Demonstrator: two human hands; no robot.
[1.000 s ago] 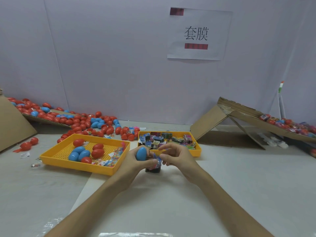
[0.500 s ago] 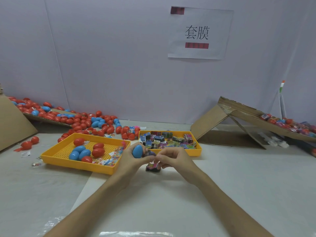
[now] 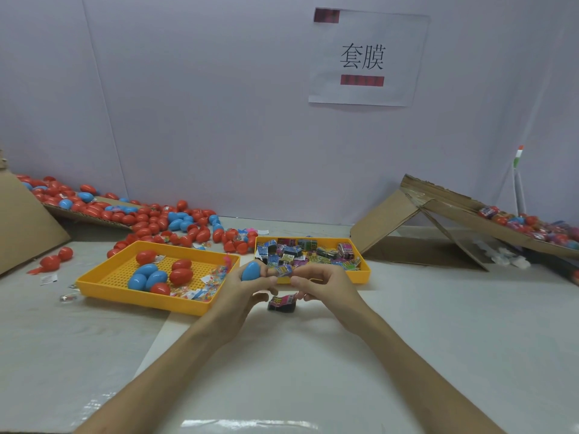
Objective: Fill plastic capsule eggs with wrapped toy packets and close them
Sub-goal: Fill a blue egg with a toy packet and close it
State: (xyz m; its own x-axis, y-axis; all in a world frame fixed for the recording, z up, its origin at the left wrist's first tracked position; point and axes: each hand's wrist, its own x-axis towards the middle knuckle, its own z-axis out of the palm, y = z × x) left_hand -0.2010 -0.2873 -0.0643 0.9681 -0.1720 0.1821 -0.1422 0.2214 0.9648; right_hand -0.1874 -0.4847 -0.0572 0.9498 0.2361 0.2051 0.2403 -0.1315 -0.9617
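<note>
My left hand (image 3: 247, 288) grips a blue capsule egg (image 3: 250, 270) above the table, just in front of the two yellow trays. Between both hands sits a small wrapped toy packet (image 3: 284, 270), pinched by the fingertips of my right hand (image 3: 322, 281) and touching my left thumb. A dark packet with a pink label (image 3: 282, 303) lies on the table below my hands. The left yellow tray (image 3: 106, 288) holds several red and blue eggs and small clear packets. The right yellow tray (image 3: 363, 272) is full of wrapped toy packets.
A heap of red and blue eggs (image 3: 163, 222) spreads along the back left beside a cardboard sheet (image 3: 28, 227). A propped cardboard ramp (image 3: 432, 211) at the right carries more filled eggs. A paper sign (image 3: 366, 57) hangs on the wall.
My hands rose slightly and drew a little apart. The packet now shows between my fingertips beside the blue egg. The dark packet on the table is uncovered.
</note>
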